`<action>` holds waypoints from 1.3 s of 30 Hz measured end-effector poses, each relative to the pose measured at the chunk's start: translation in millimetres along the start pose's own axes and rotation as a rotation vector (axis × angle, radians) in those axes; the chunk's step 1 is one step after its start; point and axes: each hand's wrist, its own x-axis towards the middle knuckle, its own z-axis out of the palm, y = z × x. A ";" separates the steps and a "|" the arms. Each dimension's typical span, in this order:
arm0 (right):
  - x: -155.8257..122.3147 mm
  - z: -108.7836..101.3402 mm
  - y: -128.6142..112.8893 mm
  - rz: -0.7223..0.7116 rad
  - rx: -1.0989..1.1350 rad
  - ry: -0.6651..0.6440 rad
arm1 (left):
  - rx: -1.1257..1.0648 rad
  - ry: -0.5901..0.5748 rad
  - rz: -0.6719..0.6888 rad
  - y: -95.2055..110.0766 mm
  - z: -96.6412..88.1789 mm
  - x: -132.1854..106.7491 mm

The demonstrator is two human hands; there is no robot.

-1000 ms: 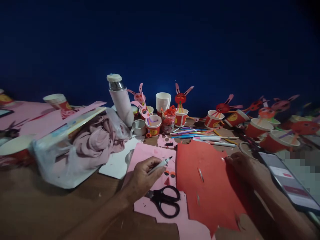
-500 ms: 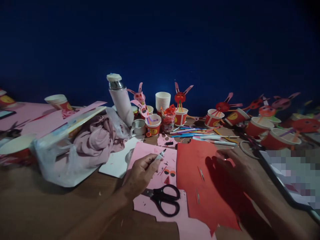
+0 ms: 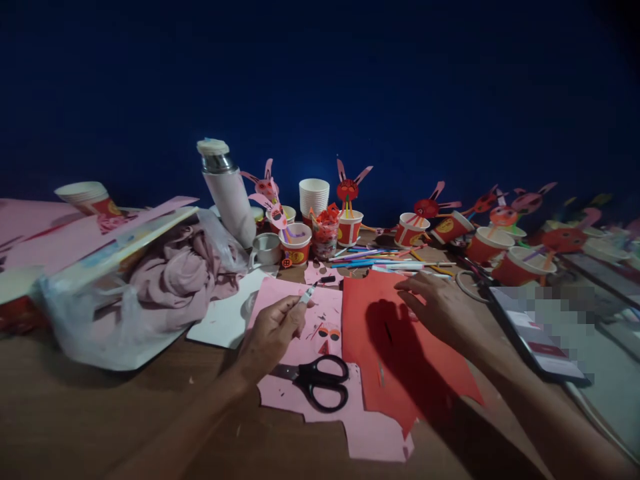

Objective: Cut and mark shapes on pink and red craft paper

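My left hand (image 3: 267, 335) is closed on a slim white marker pen (image 3: 307, 293), tip pointing up and away, over a pink paper sheet (image 3: 325, 373). Small cut-out face pieces (image 3: 327, 332) lie on that pink sheet, and black scissors (image 3: 315, 381) lie just right of my left wrist. My right hand (image 3: 436, 303) hovers with fingers spread above the far edge of a red paper sheet (image 3: 400, 353) and casts a shadow on it. It holds nothing.
A white flask (image 3: 225, 190), a small metal cup (image 3: 265, 250), stacked white cups (image 3: 313, 195) and several red paper cups with bunny figures (image 3: 347, 210) line the back. Coloured pens (image 3: 380, 259) lie beyond the red sheet. A plastic bag with pink cloth (image 3: 165, 280) is left; a phone (image 3: 535, 327) right.
My right hand has lifted off the red sheet's right side and moved left and farther away. My left hand tilted the pen more upright. The view shifted slightly.
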 end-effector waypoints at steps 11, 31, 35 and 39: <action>94.0 43.8 -88.6 -0.221 0.026 -0.223 | 0.011 -0.008 0.036 6.4 -1.0 1.1; 25.0 56.0 -56.1 0.176 1.373 0.295 | 0.292 -0.017 0.050 13.4 18.7 -18.4; 29.3 73.3 -55.8 0.256 1.448 0.416 | 0.518 -0.363 0.390 28.7 52.9 -53.1; 30.1 80.4 -53.2 0.255 1.514 0.434 | 0.664 -0.766 0.397 42.8 108.7 -72.8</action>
